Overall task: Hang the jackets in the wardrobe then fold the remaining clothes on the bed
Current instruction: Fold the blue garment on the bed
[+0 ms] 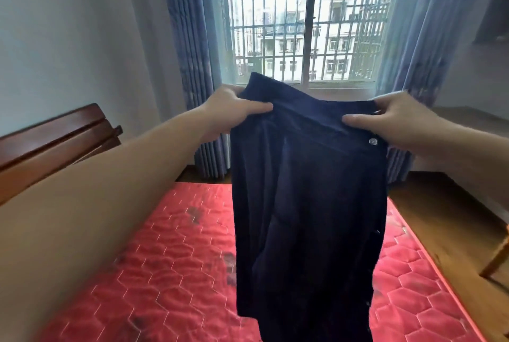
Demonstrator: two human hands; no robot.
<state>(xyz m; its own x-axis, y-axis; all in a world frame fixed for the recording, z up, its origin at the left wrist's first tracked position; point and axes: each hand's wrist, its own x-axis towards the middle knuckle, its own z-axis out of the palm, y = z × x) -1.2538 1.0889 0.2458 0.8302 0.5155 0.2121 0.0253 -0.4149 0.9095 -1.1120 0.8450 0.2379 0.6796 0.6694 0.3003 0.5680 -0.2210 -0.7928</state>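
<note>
- Head view has you looking across the bed [170, 272] toward a barred window [303, 25], with both your bare arms stretched out in front.
- Your left hand [234, 113] grasps the upper left edge of a dark navy garment [308, 204]: the thumb lies along the front of the cloth and the fingers are wrapped behind it.
- Your right hand [396, 118] pinches the upper right edge of the same garment, thumb on the front, fingers curled over the top hem.
- That garment hangs in the air between your two hands, stretched along its top edge, the left corner held a little higher than the right. It drapes down in loose folds in front of the bed; its bottom runs out of the picture, so whether it touches the mattress cannot be told.
- A pale button [373, 141] sits near the garment's upper right edge, just below your right hand, and a few small dark ones show further down that same edge.
- Under the cloth the bed shows a red quilted mattress with hexagon stitching and some dark smudges.
- A brown wooden headboard [55, 137] stands at the left, blue-grey curtains [192, 66] flank the window, and a wooden floor [440, 217] lies to the right.
</note>
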